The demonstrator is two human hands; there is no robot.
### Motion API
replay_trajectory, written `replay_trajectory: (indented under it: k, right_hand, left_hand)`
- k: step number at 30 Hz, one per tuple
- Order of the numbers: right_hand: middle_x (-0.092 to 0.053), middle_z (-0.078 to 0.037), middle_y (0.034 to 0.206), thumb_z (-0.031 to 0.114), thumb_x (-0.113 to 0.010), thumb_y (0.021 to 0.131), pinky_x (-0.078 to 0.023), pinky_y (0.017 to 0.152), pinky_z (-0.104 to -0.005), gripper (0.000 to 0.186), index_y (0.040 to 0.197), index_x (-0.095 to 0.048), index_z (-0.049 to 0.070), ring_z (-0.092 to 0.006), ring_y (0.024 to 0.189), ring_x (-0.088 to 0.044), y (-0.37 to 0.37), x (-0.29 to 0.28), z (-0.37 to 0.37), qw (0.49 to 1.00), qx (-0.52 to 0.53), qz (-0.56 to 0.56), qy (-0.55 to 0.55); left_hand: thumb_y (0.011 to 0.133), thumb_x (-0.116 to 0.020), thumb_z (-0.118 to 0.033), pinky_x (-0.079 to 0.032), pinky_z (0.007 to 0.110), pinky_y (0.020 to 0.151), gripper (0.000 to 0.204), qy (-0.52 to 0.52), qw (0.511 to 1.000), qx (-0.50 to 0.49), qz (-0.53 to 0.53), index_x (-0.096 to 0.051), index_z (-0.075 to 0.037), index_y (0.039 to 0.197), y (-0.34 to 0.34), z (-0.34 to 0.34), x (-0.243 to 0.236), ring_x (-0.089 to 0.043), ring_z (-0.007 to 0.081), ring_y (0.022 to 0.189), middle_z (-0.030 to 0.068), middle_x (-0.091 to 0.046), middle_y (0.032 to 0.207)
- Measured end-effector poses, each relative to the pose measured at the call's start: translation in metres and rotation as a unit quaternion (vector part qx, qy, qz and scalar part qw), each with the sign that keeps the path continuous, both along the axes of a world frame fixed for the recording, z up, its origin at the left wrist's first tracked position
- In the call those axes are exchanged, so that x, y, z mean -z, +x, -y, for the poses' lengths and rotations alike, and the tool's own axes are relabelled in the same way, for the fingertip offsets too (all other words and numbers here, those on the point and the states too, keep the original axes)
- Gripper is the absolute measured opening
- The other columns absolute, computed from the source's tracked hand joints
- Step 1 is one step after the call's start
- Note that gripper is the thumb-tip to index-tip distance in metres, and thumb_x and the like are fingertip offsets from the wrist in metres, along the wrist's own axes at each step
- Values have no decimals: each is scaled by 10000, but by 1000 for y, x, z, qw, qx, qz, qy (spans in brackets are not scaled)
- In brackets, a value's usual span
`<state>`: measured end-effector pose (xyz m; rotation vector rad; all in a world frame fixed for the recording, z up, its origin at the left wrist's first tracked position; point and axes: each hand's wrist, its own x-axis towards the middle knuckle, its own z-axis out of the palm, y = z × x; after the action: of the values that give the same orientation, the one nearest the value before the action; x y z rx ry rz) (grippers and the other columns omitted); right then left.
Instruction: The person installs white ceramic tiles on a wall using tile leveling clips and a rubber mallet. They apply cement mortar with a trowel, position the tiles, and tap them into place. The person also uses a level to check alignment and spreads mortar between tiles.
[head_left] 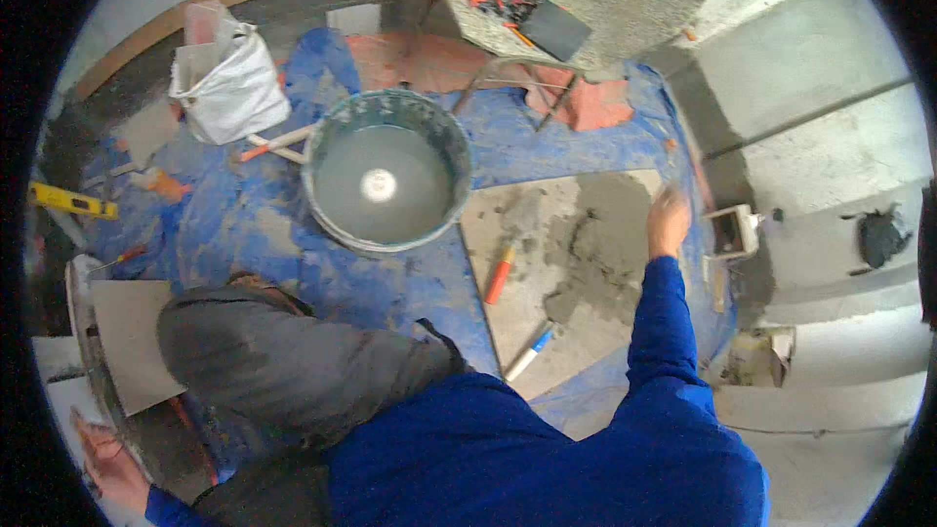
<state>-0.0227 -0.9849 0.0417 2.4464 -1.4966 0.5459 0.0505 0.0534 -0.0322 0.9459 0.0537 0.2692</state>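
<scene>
My right hand (669, 222) is above the right edge of a pale board (605, 346) on the floor. Motion smears its fingers, so I cannot tell whether it holds anything. Grey wet mortar (605, 249) is spread over the board beside that hand. Two handled tools lie on the board, one with a red handle (499, 278), one with a blue and white handle (529, 355). At the lower left rim, my left hand (115, 468) has its fingers stretched out beside a pale flat panel (68, 405); whether they touch is unclear.
A dark round tub (320, 205) of grey liquid stands left of the board on blue sheeting (381, 283). Beyond are a white sack (229, 88) and a speckled slab (615, 0) bearing small red and black pieces. A yellow level (73, 201) lies far left; a pale wall (830, 166) borders the right.
</scene>
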Motion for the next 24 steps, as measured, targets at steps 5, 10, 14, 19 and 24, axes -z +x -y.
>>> replay_trajectory:
  k: [5, 10, 14, 19, 24]
  right_hand:
    - [-696, -175, 1301, 176, -738, 909, -538, 997, -442, 437, 1324, -682, 48, -363, 1187, -666, 41, 146, -60, 953, -238, 144, 121]
    - [-687, -166, 1331, 154, -711, 937, -514, 1031, -435, 416, 1345, -670, 81, -364, 1222, -645, 229, 177, -168, 786, -597, 116, 110]
    - [-622, -215, 1413, 378, -794, 855, -490, 1072, -499, 790, 1504, -490, 46, -443, 1251, -611, 293, 251, -160, 759, -581, -204, 212]
    - [-729, -209, 1133, 301, -681, 920, -596, 803, -510, 286, 1076, -716, 64, -411, 989, -732, 300, 314, -132, 776, -527, -335, 87]
    - [-742, -218, 1030, 236, -656, 937, -589, 803, -500, 216, 1008, -722, 43, -433, 958, -725, 277, 300, -122, 823, -499, -238, 133]
  left_hand:
    - [1049, -582, -252, -542, 328, 988, 553, 45, 994, -80, -65, -479, 18, 1521, -32, 69, -7, -645, 224, 1208, 172, -600, 1460]
    - [1023, -616, -265, -570, 322, 787, 362, 101, 961, -207, -153, -630, -41, 1307, -43, 170, -8, -703, 220, 1027, 97, -721, 1177]
    - [933, -664, -259, -534, 285, 862, 395, 139, 951, -228, -154, -633, -85, 1287, -38, 222, -35, -699, 146, 1006, 53, -706, 1148]
    - [905, -699, -126, -558, 375, 922, 322, 485, 864, -133, 11, -685, 0, 1201, 45, 324, -75, -709, 246, 1028, 148, -729, 1137]
    - [854, -671, -118, -525, 482, 936, 197, 505, 847, 14, 165, -672, -45, 1037, 140, 474, -44, -660, 374, 1064, 166, -675, 1101]
